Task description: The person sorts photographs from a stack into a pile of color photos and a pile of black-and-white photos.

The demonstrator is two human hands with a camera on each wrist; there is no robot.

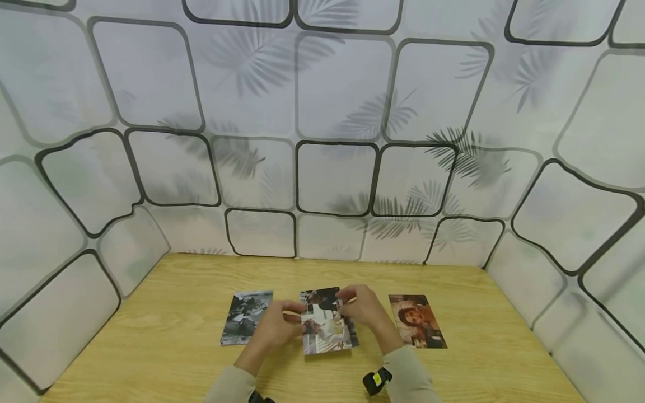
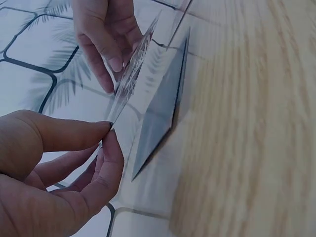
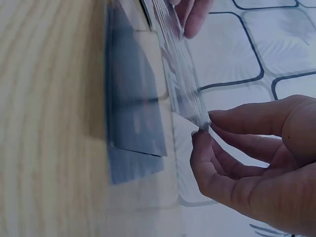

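My left hand (image 1: 277, 326) pinches the photo (image 1: 322, 331) near ten o'clock, my right hand (image 1: 366, 307) near two; likely light and bendable, it wants holding by its edges.

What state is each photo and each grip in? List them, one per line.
Left photo, flat on the table.
Right photo, flat on the table.
Held photo, raised off the table.
Lower photo, flat, mostly hidden in head view.
Left grip, pinching held photo's left edge.
Right grip, pinching held photo's right edge.
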